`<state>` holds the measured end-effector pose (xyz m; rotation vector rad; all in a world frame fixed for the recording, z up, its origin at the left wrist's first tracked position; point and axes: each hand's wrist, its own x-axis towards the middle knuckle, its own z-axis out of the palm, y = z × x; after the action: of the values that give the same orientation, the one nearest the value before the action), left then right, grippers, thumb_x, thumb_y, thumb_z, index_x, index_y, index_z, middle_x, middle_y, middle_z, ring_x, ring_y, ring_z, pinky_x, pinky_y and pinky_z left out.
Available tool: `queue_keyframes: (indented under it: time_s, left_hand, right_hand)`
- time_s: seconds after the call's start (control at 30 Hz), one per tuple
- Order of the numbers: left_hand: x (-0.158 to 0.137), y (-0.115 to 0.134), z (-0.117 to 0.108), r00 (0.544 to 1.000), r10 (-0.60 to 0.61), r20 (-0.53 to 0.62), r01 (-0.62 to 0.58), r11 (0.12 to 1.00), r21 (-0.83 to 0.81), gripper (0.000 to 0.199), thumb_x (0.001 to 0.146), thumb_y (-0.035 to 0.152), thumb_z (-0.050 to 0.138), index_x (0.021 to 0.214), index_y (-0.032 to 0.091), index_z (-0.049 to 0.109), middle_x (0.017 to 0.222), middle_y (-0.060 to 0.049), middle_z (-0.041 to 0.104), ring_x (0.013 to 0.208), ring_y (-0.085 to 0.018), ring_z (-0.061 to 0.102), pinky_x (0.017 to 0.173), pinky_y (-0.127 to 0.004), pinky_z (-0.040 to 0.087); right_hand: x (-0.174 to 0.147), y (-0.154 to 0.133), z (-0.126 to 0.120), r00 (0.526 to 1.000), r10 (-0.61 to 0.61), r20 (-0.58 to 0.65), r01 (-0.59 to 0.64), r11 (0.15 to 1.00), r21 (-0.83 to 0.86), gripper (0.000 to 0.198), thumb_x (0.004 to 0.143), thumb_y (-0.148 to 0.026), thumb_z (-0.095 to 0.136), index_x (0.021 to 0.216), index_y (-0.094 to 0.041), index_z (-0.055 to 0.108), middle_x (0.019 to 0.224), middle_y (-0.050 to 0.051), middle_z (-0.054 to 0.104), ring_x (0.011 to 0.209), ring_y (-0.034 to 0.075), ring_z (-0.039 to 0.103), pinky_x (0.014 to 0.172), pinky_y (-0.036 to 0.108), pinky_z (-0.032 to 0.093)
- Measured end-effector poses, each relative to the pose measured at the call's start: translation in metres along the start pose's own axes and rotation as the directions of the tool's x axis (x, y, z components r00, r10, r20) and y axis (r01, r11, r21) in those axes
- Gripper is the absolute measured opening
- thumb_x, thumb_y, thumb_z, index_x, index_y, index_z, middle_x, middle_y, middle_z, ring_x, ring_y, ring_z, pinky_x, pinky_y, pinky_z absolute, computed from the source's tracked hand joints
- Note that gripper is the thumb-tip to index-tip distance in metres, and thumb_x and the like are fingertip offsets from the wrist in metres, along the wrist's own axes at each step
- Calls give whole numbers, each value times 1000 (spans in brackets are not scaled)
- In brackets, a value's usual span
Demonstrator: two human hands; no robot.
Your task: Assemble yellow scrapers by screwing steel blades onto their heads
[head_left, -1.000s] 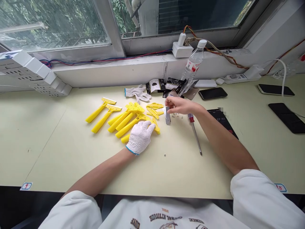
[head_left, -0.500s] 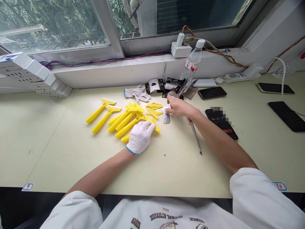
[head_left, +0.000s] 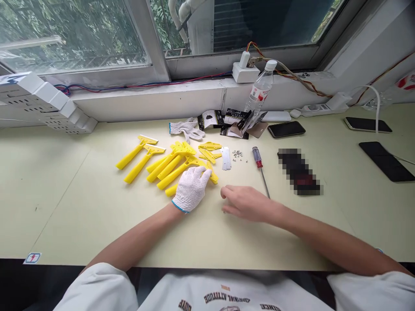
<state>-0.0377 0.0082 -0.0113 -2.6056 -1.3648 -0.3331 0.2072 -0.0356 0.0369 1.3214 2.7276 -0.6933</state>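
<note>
Clear plastic bottle with white cap [head_left: 256, 96] at back; contents unclear, red-and-white label too small to read. "SINCE" legible on white cloth shirt [head_left: 194, 298]. White-knit-gloved left hand [head_left: 191, 186] curled at near end of yellow plastic scraper pile [head_left: 170, 166]; grip hidden, cannot tell. Bare right hand [head_left: 243, 203] blurred, thumb and fingers parted, nothing visibly held, beside tiny metal nut [head_left: 224, 212] on pale-yellow tabletop [head_left: 129, 242].

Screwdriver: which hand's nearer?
Right. The right hand is by the lower end of the screwdriver; the left hand is well left of it, at the yellow scrapers.
</note>
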Motion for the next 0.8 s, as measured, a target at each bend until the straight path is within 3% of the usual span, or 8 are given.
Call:
queue_keyframes:
  time_s: [0.07, 0.17, 0.27, 0.37, 0.47, 0.57, 0.63, 0.8]
  left_hand:
    - [1, 1, -1, 1000, 13, 1, -13, 1000, 4, 37, 110, 10, 46, 139, 23, 64, 138, -11, 68, 119, -29, 60, 95, -42, 48]
    - [1, 1, -1, 1000, 27, -1, -27, 999, 17, 37, 109, 10, 46, 137, 25, 66, 134, -10, 69, 114, -27, 61, 93, -41, 48]
    - [1, 0, 1, 999, 32, 8, -32, 999, 21, 40, 107, 8, 48, 137, 28, 67, 135, -9, 69, 113, -27, 61, 92, -41, 48]
    - [0, -1, 2, 1000, 23, 7, -23, 1000, 6, 41, 106, 7, 50, 137, 29, 66, 138, -9, 68, 115, -27, 61, 93, -41, 48]
    - [0, 0, 2, 1000, 6, 1, -6, 1000, -10, 40, 106, 8, 52, 138, 27, 66, 138, -10, 69, 115, -27, 62, 93, -41, 50]
    - [0, 0, 2, 1000, 15, -21, -15, 1000, -4, 38, 106, 8, 53, 136, 26, 67, 136, -10, 70, 114, -27, 63, 92, -41, 51]
    - [0, 0, 3, 999, 19, -39, -19, 1000, -7, 38, 106, 9, 53, 136, 27, 67, 135, -10, 70, 113, -27, 64, 93, -41, 51]
    - [0, 0, 4, 999, 11, -32, -12, 1000, -22, 38, 108, 11, 51, 141, 26, 64, 138, -11, 70, 116, -28, 64, 95, -42, 51]
  right_hand:
    - [-11, 0, 28, 992, -58, -108, 54, 998, -42, 14, 106, -32, 69, 111, -20, 63, 108, 6, 74, 89, 23, 68, 74, 36, 42]
    - [-16, 6, 55, 945, -186, -270, 141, 974, -180, 13, 109, -20, 58, 98, -20, 65, 95, 5, 69, 85, 21, 63, 75, 36, 41]
    - [-12, 22, 58, 895, -225, -386, 129, 958, -258, 24, 110, -14, 51, 91, -19, 66, 88, 5, 67, 79, 20, 58, 71, 36, 38]
    - [-7, 38, 44, 871, -154, -467, 23, 962, -274, 28, 108, -12, 51, 85, -19, 66, 84, 6, 66, 74, 20, 56, 70, 36, 40]
    - [-9, 34, 35, 847, -153, -509, 50, 976, -211, 23, 108, -11, 53, 94, -17, 70, 89, 7, 71, 77, 20, 60, 72, 35, 46]
    - [-20, 10, 44, 802, -324, -503, 253, 945, -206, 20, 108, -13, 57, 119, -10, 73, 105, 11, 78, 92, 23, 69, 82, 36, 55]
    - [-30, -9, 57, 784, -397, -478, 282, 913, -295, 29, 106, -12, 59, 131, -5, 72, 112, 15, 80, 103, 28, 71, 90, 41, 58]
    - [-48, -21, 76, 839, -347, -418, 196, 911, -363, 47, 108, -27, 56, 143, 2, 68, 133, 23, 78, 121, 36, 71, 101, 48, 58]
